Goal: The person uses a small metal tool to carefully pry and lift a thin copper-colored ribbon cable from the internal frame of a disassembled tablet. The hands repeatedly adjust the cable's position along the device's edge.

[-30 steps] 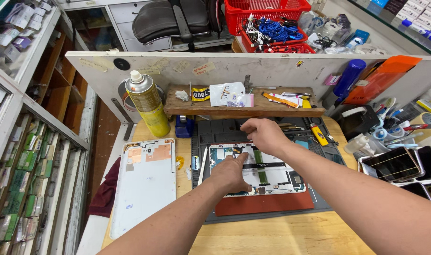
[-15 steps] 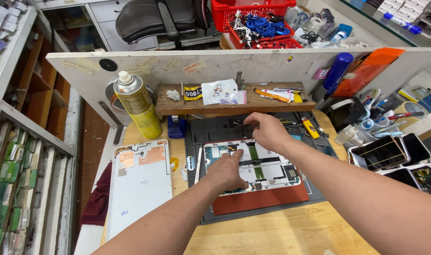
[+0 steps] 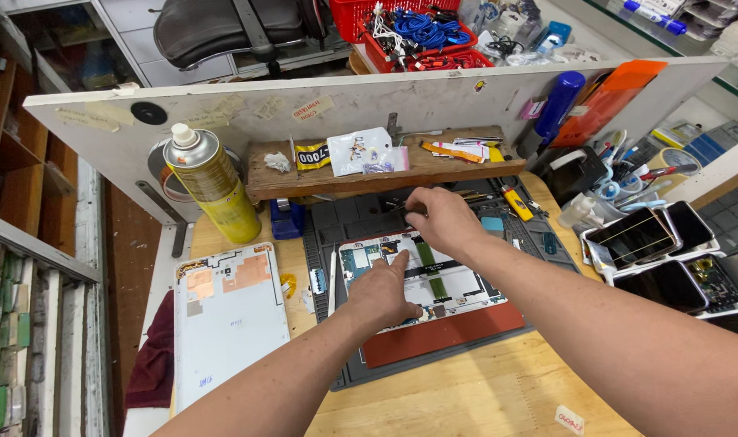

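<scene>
I am pressing my left hand (image 3: 382, 293) flat on the opened tablet (image 3: 421, 279), fingers spread a little and the forefinger pointing up at its top edge, so the board is lying directly under the palm and running off to the right of it. My right hand (image 3: 443, 220) is reaching just beyond the tablet's far edge, fingers pinched narrow around something thin and dark that I cannot make out. The tablet is sitting on a grey work mat (image 3: 328, 243) with a red pad (image 3: 441, 336) showing along its near edge. Well to the left of my left hand the white back cover (image 3: 227, 320) is lying on the bench (image 3: 466, 396), and beyond that the yellow spray can (image 3: 213, 186) is standing upright. Just past my right hand the wooden shelf (image 3: 385, 174) is closing off the far side. To the right, trays of phones (image 3: 668, 243) are crowding the edge; bare bench is lying open nearest me.
</scene>
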